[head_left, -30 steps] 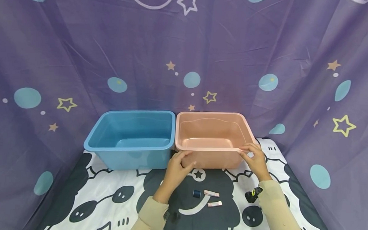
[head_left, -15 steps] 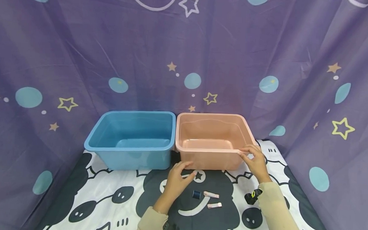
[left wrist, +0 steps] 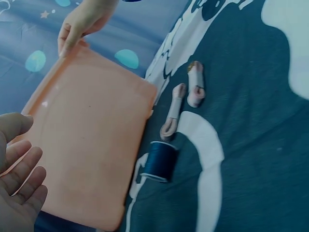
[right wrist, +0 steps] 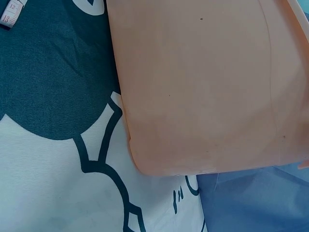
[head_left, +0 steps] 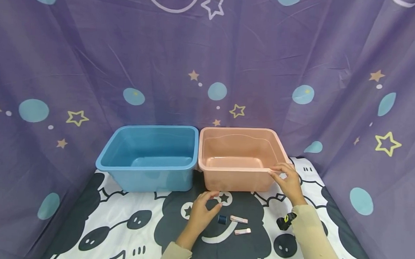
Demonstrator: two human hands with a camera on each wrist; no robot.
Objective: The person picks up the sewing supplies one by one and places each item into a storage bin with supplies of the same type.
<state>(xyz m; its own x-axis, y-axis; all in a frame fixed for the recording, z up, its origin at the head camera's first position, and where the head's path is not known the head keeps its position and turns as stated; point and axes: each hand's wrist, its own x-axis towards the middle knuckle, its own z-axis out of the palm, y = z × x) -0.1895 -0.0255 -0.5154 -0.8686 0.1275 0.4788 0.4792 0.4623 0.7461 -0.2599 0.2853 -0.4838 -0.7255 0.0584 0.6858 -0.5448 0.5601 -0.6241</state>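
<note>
In the head view my right hand (head_left: 288, 182) pinches the front right rim of a peach plastic bin (head_left: 238, 180); the left wrist view also shows this hand (left wrist: 87, 21) at the rim. My left hand (head_left: 201, 213) is in front of the bin, apart from it, with thumb and fingers spread and nothing between them. Just right of its thumb lies a spool of dark blue thread (head_left: 222, 219). Two small folded measuring tapes (head_left: 239, 219) lie beside the spool; printed numbers show on one tape (right wrist: 10, 13) in the right wrist view.
A blue plastic bin (head_left: 151, 179) stands directly left of the peach one. Both rest on a black-and-white patterned cloth (head_left: 138, 237). Behind them hangs a purple curtain (head_left: 168, 59) with stars and dots.
My left hand has drawn back from the peach bin's front wall, down towards the spool. My right hand has stayed on the rim, and the bins, spool and tapes have not moved.
</note>
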